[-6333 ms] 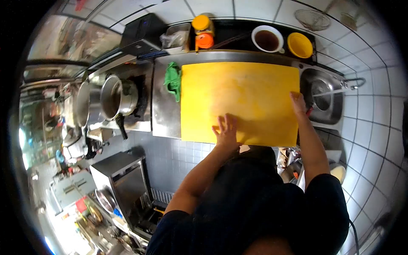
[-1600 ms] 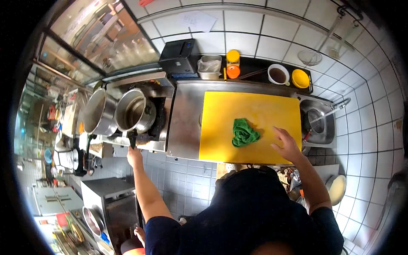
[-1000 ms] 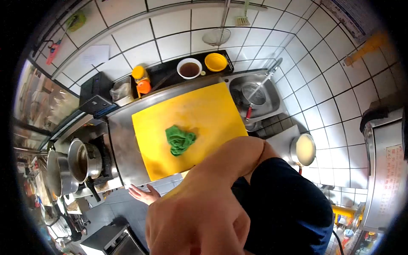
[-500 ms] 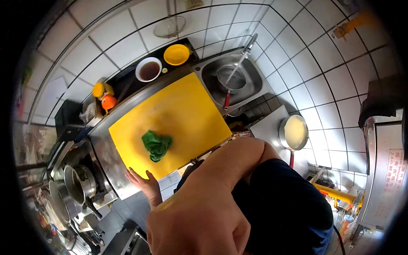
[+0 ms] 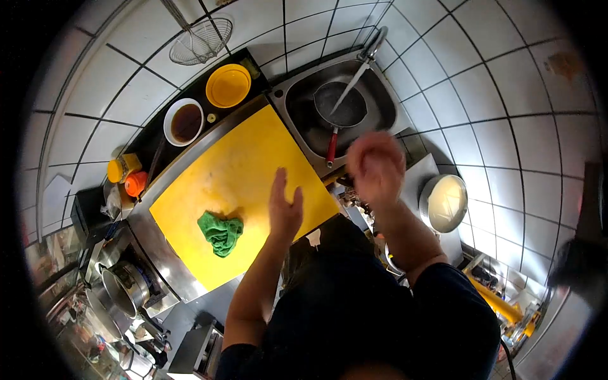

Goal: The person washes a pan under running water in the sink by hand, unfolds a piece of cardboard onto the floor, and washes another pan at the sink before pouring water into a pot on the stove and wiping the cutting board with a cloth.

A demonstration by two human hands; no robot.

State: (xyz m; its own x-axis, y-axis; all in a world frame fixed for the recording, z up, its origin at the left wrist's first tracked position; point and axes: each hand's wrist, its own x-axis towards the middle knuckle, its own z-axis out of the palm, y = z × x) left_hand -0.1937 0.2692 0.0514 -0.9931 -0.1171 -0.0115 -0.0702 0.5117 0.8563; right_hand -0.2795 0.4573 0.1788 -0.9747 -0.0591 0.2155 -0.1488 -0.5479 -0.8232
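My left hand hovers over the right part of the yellow cutting board, fingers apart and nothing in it. Raised near the front edge of the sink is my right hand, blurred by motion, so its fingers cannot be made out. A crumpled green cloth lies on the board, left of my left hand. In the sink, a small pan with a red handle sits under running water from the tap.
Behind the board stand a white bowl of brown liquid, a yellow bowl and an orange-lidded jar. A pot with pale contents is at the right. Metal pots stand on the stove at lower left.
The view has swung right toward the sink. My right hand has moved from close before the camera to near the sink, and my left hand has come over the board. The cloth stays on the board.
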